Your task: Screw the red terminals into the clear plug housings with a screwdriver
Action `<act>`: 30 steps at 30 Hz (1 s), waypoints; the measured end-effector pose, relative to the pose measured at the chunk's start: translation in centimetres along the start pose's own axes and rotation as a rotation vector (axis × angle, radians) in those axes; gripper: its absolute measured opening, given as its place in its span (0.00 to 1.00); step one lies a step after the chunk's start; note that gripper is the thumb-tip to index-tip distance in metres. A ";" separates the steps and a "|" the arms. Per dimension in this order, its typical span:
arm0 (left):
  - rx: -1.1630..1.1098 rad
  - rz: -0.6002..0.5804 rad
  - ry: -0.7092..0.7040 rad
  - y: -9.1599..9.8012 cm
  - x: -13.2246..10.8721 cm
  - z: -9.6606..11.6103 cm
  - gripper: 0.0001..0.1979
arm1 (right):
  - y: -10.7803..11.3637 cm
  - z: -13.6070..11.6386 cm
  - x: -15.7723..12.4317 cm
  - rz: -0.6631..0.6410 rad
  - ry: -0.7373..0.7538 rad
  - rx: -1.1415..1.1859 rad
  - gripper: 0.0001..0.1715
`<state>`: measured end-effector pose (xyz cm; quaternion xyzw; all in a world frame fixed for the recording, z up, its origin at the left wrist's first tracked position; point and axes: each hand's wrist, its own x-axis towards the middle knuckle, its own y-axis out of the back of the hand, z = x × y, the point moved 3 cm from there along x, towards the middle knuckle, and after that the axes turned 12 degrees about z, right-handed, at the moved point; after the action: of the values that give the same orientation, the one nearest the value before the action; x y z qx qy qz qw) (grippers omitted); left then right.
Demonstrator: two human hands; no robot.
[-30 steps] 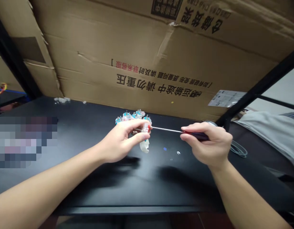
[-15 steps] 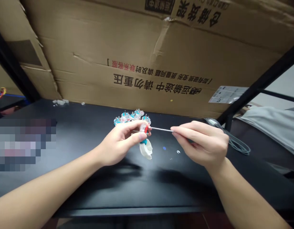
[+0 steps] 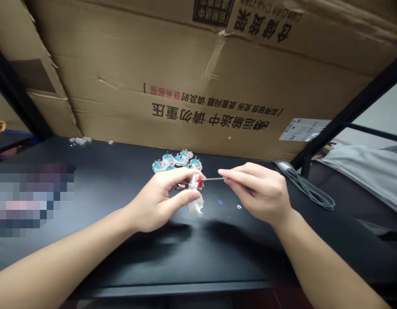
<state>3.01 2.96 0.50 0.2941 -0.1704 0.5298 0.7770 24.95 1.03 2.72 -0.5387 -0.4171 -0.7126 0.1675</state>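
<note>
My left hand (image 3: 164,197) is closed around a small clear plug (image 3: 194,182) with a red strip on its right side. Metal pins seem to point left from it, partly hidden by the fingers. Pinched in my right hand (image 3: 261,189) is a thin screwdriver (image 3: 213,179), its handle covered by the palm. Its tip meets the red side of the plug. A crumpled white piece (image 3: 196,207) shows just below the plug; whether they are joined I cannot tell. Behind my left hand, several clear plugs with blue inserts (image 3: 181,159) stand with pins up on the black table (image 3: 121,257).
A blue scrap (image 3: 220,202) and a white clip-like bit (image 3: 239,207) lie between the hands. White pieces (image 3: 80,140) sit at the back left. A coiled grey cable (image 3: 309,186) lies on the right. A cardboard sheet (image 3: 121,56) walls off the back.
My right hand has moved left, closer to the plug. In my left hand the plug has turned, showing more of its clear and red side; the teal part below it is hidden now.
</note>
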 end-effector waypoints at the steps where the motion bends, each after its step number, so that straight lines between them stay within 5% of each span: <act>1: -0.031 0.006 0.026 -0.1 0.0 -0.1 0.13 | 0.1 -0.2 -0.1 0.013 0.041 -0.048 0.13; 7: -0.011 0.036 -0.007 0.4 0.2 0.3 0.11 | 1.1 -1.2 1.0 -0.060 0.154 -0.184 0.09; 12: 0.020 0.117 -0.007 1.5 0.7 0.2 0.15 | 0.0 -0.4 3.2 -0.184 -0.022 -0.051 0.10; 14: -0.083 0.150 0.051 1.7 1.0 -0.1 0.17 | -0.7 0.1 3.6 -0.146 -0.072 -0.053 0.08; 17: -0.271 0.129 0.184 1.4 1.3 -1.0 0.17 | -1.2 0.3 3.3 0.090 -0.102 -0.085 0.06; 19: -0.362 0.087 0.268 0.9 1.2 -1.6 0.18 | -1.4 -0.4 2.5 0.187 0.025 -0.049 0.06; 22: -0.389 0.025 0.333 0.1 0.8 -2.0 0.18 | -1.8 -1.8 0.9 0.156 0.266 -0.023 0.12; 30: -0.242 -0.150 0.361 -0.9 0.2 -2.0 0.15 | -1.5 -2.4 0.2 -0.010 0.424 -0.040 0.10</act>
<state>3.81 4.12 -1.19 0.1111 -0.0684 0.4901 0.8618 22.35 0.13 2.12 -0.3781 -0.3607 -0.8189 0.2372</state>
